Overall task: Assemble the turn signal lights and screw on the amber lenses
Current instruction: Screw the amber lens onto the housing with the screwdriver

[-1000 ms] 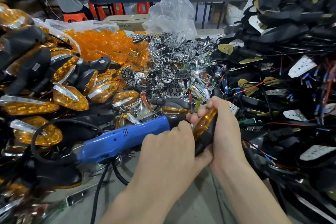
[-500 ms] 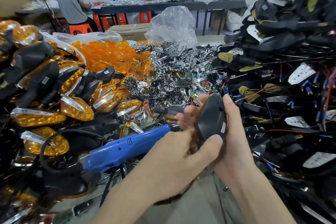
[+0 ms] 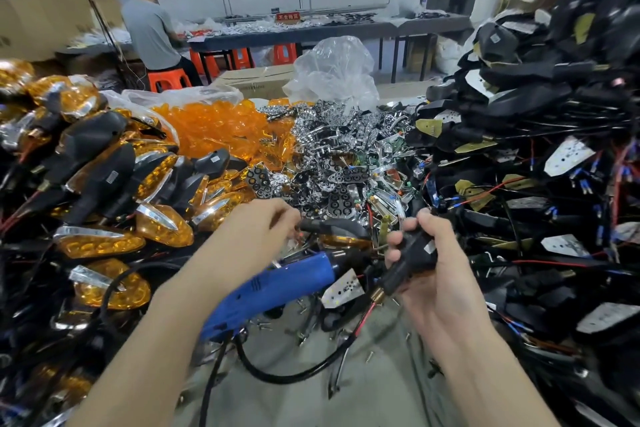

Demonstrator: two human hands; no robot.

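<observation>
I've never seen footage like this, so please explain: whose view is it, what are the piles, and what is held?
It is one picture from a camera worn on a worker's head, looking down at their own bare hands. The right hand grips a black turn signal housing. The left hand reaches into the parts; whether its fingers hold anything is unclear. Under that forearm lies a blue electric screwdriver. Around: finished amber lights left, loose amber lenses, chrome reflectors, wired black housings right.
</observation>
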